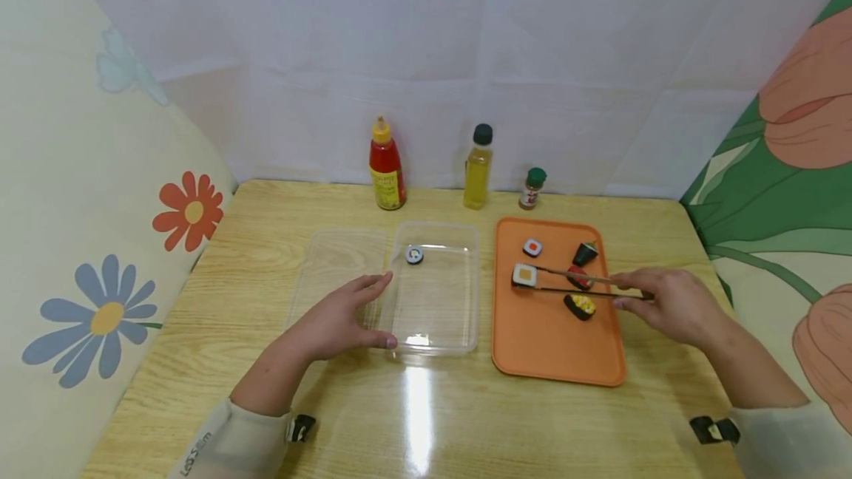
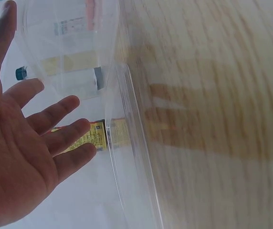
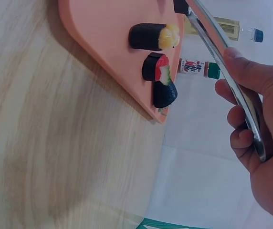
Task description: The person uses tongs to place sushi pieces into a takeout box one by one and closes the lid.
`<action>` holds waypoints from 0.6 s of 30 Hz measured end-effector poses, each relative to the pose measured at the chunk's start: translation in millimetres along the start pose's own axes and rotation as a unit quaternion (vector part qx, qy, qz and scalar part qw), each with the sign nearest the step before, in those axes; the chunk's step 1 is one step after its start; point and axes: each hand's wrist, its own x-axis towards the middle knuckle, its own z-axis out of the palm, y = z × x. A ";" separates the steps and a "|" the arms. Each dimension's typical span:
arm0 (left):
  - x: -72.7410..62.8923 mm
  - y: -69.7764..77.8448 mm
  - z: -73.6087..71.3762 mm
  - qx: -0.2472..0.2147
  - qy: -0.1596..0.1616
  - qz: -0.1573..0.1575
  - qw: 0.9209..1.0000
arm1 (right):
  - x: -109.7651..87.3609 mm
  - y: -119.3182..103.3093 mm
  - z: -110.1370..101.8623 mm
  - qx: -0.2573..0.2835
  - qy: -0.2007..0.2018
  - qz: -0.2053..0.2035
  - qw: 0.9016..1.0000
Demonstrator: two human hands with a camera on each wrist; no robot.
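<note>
My right hand [image 1: 672,305] holds metal tongs [image 3: 222,62] over the orange tray [image 1: 552,353]. The tong tips reach a white sushi roll with a yellow centre [image 1: 524,276]; whether it is lifted I cannot tell. Around the tongs on the tray are a small roll with a red centre [image 1: 532,247], a dark cone-shaped hand roll [image 1: 586,253], a red-topped sushi piece [image 3: 155,67] and a yellow-topped one [image 3: 148,36]. My left hand [image 1: 342,320], fingers spread, is at the left side of a clear plastic box [image 1: 433,350]. One round sushi roll [image 1: 414,254] lies inside that box.
A clear lid [image 1: 349,246] lies left of the box, partly behind my left hand. Along the back of the wooden table [image 1: 346,427] stand a red sauce bottle [image 1: 387,172], an oil bottle [image 1: 477,172] and a small green-capped jar [image 1: 532,189]. White cloth hangs behind them.
</note>
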 end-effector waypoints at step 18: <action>-0.3 2.1 -1.6 -0.003 0.000 0.004 1.000 | 9.5 -4.1 -8.2 0.004 0.008 -0.017 1.000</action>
